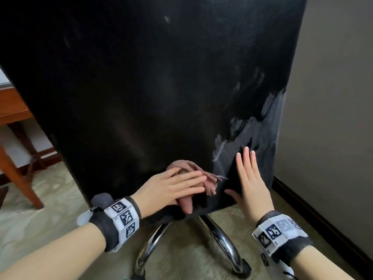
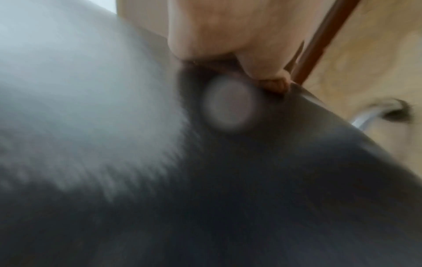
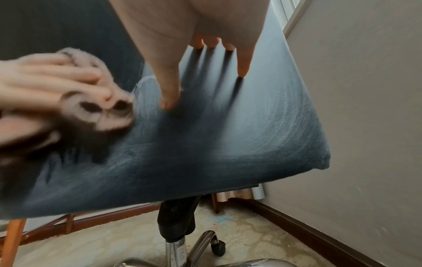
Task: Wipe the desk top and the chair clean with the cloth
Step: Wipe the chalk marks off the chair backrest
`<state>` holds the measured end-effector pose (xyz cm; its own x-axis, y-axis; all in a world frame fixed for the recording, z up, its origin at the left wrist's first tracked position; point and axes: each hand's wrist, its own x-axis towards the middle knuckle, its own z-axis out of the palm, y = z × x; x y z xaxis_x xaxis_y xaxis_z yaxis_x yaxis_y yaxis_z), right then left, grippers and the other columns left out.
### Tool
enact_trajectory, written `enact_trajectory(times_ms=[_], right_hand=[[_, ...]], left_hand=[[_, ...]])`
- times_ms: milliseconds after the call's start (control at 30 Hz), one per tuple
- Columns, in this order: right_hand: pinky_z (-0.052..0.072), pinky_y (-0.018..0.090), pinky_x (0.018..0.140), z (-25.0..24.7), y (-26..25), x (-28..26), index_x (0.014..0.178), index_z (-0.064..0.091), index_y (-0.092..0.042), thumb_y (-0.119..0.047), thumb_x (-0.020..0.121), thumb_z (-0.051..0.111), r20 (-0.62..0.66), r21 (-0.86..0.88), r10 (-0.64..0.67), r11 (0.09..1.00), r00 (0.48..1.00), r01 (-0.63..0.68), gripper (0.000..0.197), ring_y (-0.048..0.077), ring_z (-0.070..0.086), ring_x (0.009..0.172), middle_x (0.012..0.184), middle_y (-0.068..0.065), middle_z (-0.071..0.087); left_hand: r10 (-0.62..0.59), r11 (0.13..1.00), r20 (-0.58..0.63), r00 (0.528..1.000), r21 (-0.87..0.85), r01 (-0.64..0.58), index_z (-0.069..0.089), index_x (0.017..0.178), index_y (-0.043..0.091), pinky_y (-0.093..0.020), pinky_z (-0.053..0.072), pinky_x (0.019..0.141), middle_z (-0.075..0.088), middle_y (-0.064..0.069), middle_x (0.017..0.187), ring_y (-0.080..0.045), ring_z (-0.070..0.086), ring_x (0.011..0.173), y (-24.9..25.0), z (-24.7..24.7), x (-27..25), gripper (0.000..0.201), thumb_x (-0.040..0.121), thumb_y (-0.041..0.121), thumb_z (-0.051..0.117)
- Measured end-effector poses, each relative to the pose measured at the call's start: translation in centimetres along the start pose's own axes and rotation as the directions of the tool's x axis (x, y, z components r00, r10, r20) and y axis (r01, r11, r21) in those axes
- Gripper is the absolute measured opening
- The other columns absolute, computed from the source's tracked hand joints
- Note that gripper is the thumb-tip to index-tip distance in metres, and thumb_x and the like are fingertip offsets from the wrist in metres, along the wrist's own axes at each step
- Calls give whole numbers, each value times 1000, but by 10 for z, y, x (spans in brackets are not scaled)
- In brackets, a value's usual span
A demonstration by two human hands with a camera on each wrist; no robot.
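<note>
Your left hand point(image 1: 173, 186) presses one bunched pinkish cloth point(image 1: 193, 170) flat-fingered against the one tall black upholstered chair back point(image 1: 153, 81), upright; your right hand point(image 1: 250, 184) rests spread beside it.

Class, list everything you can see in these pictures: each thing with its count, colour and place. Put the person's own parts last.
Black padded chair back: one, black with pale dusty smears at its lower right, fills the head view.
Crumpled pinkish-brown cloth: one, on the chair back's lower part.
Chrome chair base: one, silver, below the chair.
Wooden desk: one, brown, far left.
Beige wall: one, right.
Patterned floor: pale green.
Wristbands: two, grey, with black-and-white markers.
Hands: left hand presses the cloth; right hand flat on the chair.
</note>
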<state>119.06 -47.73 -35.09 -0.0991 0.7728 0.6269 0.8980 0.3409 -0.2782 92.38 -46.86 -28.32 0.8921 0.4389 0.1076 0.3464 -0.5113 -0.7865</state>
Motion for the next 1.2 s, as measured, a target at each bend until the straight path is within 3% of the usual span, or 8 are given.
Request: enact_trajectory(times_ms=[133,400,500,600,833,1033,1133,1200], right_hand=[[22,37,108,-4,3,0,149,8,-11,-17,64,83,2,42,-19,999,1000,19,113,27,3,145,157,9,2],[39,32,104,12,-4,-57,145,28,-14,-18,72,78,-2,183,-3,983,1000,3,89,15,25,139,154,-1,20],[24,13,109,33,-11,-78,145,26,-17,-17,75,76,73,273,-9,962,997,-11,86,10,23,139,157,-11,10],[12,3,108,41,-21,-78,145,22,-23,-13,81,70,55,369,91,924,994,-105,81,7,21,139,155,-17,8],[17,2,106,43,-65,-79,149,16,-24,-14,91,53,-64,579,317,784,946,-224,69,-1,18,140,155,-15,11],[24,-5,95,43,-93,-60,133,11,-45,-18,101,22,179,652,230,701,957,-290,43,-24,12,129,142,-37,7],[29,3,99,57,-93,-42,139,10,-39,-13,102,23,115,587,159,785,980,-197,47,-15,15,135,136,-51,12],[12,20,113,64,-89,-31,147,-1,-26,-32,99,27,46,510,225,832,973,-217,56,3,2,143,153,-28,0]], left_hand=[[-186,981,-18,982,-57,184,24,147,21,-41,22,104,20,1,156,-18,18,143,13,-4,29,90,74,48,69],[138,990,218,966,-48,-130,37,139,18,-41,-15,117,33,13,150,-11,14,141,108,64,12,51,89,19,44],[140,988,55,989,-74,-136,42,140,24,-38,-6,117,26,9,153,-11,16,141,76,48,12,69,76,24,68],[-36,998,-33,999,-50,34,24,147,22,-40,-4,115,2,0,159,-19,-1,146,31,23,9,70,83,27,51],[-364,869,46,930,-343,357,34,141,22,-43,22,104,9,-1,159,-20,-1,147,78,15,36,65,78,17,45],[-399,692,43,916,-641,332,8,152,23,-36,35,108,10,9,158,-12,14,145,94,-1,47,98,70,18,61],[-430,652,-24,903,-700,292,43,141,21,-19,37,105,32,11,150,-4,33,136,63,-17,29,62,79,16,48],[-432,646,-84,898,-724,243,59,129,20,-11,32,105,45,9,144,-2,39,133,48,-24,20,56,75,6,50]])
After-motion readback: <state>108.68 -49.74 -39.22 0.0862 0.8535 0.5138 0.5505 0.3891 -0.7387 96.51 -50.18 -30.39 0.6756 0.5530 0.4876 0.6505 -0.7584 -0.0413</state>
